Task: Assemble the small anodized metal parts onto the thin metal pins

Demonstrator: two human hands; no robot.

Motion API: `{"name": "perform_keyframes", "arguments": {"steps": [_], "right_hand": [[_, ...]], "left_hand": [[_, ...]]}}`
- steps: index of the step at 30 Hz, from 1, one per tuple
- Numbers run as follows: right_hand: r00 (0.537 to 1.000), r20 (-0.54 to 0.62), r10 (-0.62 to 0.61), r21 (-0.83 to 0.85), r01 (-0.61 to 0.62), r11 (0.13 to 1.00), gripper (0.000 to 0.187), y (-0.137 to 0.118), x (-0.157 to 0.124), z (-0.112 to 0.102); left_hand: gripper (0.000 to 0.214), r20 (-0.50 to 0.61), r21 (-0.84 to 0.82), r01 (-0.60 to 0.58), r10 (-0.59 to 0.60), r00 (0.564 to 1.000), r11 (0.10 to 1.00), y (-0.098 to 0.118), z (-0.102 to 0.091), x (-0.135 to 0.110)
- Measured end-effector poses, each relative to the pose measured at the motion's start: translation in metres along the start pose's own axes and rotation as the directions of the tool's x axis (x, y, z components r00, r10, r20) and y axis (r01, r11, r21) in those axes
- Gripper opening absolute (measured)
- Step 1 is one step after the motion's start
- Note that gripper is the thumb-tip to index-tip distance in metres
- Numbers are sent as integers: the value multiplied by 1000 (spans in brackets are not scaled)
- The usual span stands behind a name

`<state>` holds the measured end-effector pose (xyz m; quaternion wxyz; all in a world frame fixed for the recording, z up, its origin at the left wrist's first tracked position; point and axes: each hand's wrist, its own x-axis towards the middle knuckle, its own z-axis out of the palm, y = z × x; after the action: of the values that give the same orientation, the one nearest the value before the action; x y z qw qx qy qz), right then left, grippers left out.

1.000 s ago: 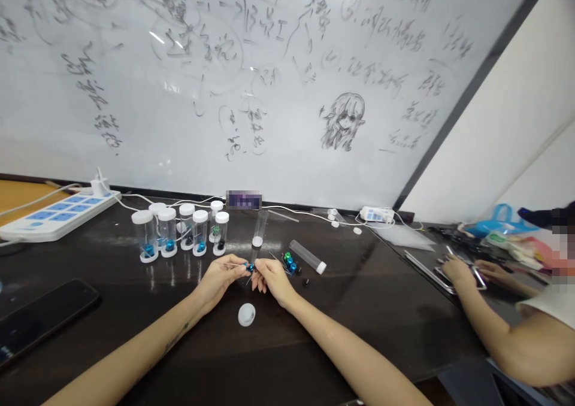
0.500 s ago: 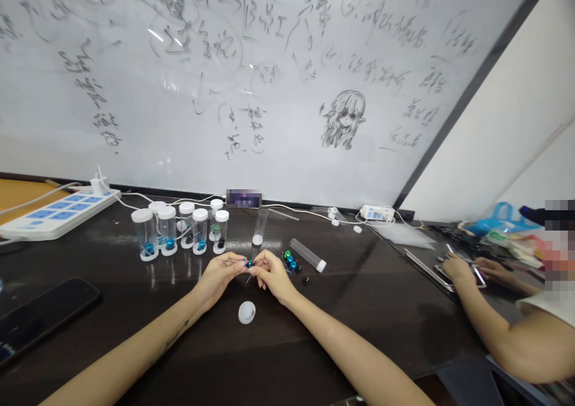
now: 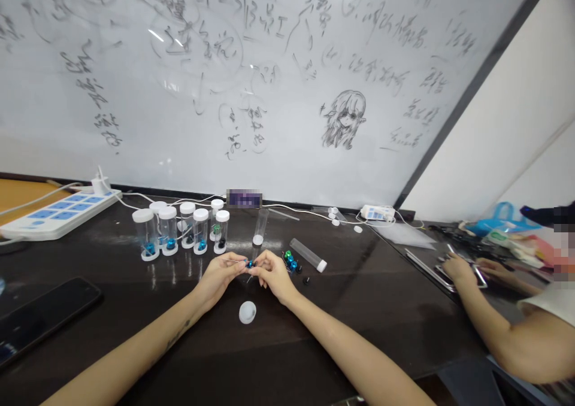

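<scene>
Above the dark table, my left hand (image 3: 221,277) and my right hand (image 3: 275,275) meet with fingertips pinched on a small shiny blue part (image 3: 250,264). Its exact kind is too small to make out. A thin light rod or wire crosses the left fingertips, and another short thin piece hangs below the part. In front of the hands lies a round white cap (image 3: 247,312). Right of my right hand is a small pile of blue, green and black parts (image 3: 291,262), with a loose black piece (image 3: 306,280) close by.
Several capped clear tubes (image 3: 200,231) with coloured parts inside stand at left. Empty-looking tubes (image 3: 307,254) lie right and behind. A phone (image 3: 45,319), power strips (image 3: 63,214), cables and a whiteboard (image 3: 278,94) surround the table. Another person's hands (image 3: 458,268) hold a tablet-like device at right.
Almost nothing differs. Both hands keep their pinch on the small blue part, and the view has shifted very slightly.
</scene>
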<state>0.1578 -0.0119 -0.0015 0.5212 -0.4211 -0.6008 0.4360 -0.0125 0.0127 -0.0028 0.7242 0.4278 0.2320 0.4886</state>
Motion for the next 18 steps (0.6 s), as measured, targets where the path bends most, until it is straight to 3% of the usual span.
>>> {"name": "perform_keyframes", "arguments": {"steps": [7,18], "right_hand": [[999,45,25,-15,-24,1000,23,0,-1,-1],[995,62,72,-22,-70,997,44,1,0,1]], "left_hand": [[16,18,9,3,-3,1000,1000,0,1,-1],[18,-12,-15,-6,6,1000,1000,-1,-1,1]]}}
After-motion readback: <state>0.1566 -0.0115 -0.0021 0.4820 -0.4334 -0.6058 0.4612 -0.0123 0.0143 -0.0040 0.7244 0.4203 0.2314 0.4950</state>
